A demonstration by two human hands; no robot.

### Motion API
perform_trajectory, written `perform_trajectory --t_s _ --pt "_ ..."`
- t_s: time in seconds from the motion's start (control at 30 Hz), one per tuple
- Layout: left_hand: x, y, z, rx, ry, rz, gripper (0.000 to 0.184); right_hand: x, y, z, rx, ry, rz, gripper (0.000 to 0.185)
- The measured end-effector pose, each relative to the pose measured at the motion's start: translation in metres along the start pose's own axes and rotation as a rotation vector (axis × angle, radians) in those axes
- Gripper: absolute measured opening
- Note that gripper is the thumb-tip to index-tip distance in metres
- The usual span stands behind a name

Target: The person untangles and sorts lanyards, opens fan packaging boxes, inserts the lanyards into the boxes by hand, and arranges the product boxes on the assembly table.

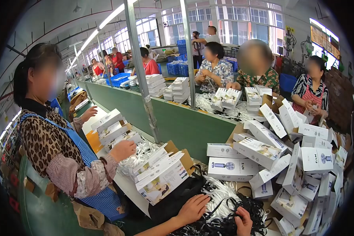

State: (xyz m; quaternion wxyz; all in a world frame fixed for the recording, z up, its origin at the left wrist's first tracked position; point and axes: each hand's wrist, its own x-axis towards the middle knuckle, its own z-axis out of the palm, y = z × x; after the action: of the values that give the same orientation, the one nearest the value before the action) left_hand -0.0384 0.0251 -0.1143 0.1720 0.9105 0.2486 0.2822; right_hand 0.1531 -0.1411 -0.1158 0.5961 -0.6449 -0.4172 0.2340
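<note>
My left hand [193, 209] lies palm down with its fingers stretched out, on black cloth [173, 200] and beside a heap of white cords [220, 196]. To its right, my right hand [244, 222] has its fingers curled in among black cords [253, 214]. What those fingers hold, if anything, is hidden. Just beyond my left hand, white printed cartons [161, 183] stand in a row, some with brown flaps raised. A large pile of white fan boxes [232, 167] rises beyond my right hand.
At my left a co-worker in a blue checked apron [88, 153] reaches over cartons on the bench. A green divider [185, 124] and metal posts [139, 74] run along the line. Other people work across it, near blue crates [178, 67] and stacked boxes.
</note>
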Motion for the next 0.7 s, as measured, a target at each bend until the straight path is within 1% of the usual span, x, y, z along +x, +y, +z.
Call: perform_trajectory --t_s 0.1,0.2,0.3,0.43,0.53,0.7 --pt "-0.0002 -0.0014 0.0026 -0.004 0.0 0.003 0.037 0.0009 -0.0056 -0.0009 -0.061 -0.005 -0.028 0.029" --pt "-0.0012 -0.0012 0.0014 0.002 0.009 -0.006 0.038 0.0011 -0.0044 0.0001 -0.012 -0.002 0.016 0.028" --pt "-0.0023 -0.0026 0.0027 0.006 0.017 0.004 0.038 0.0013 -0.0089 0.0026 0.027 0.003 0.015 0.029" --pt "-0.0019 -0.0007 0.0005 -0.006 0.002 0.005 0.038 0.0015 -0.0057 0.0018 -0.029 -0.016 -0.006 0.031" --pt "-0.0027 -0.0007 0.0013 -0.017 0.006 -0.004 0.037 0.0009 -0.0055 0.002 0.029 -0.011 0.03 0.031" --pt "-0.0025 -0.0026 0.0028 -0.054 0.0 -0.013 0.037 0.0021 -0.0041 0.0004 -0.05 -0.035 -0.005 0.031"
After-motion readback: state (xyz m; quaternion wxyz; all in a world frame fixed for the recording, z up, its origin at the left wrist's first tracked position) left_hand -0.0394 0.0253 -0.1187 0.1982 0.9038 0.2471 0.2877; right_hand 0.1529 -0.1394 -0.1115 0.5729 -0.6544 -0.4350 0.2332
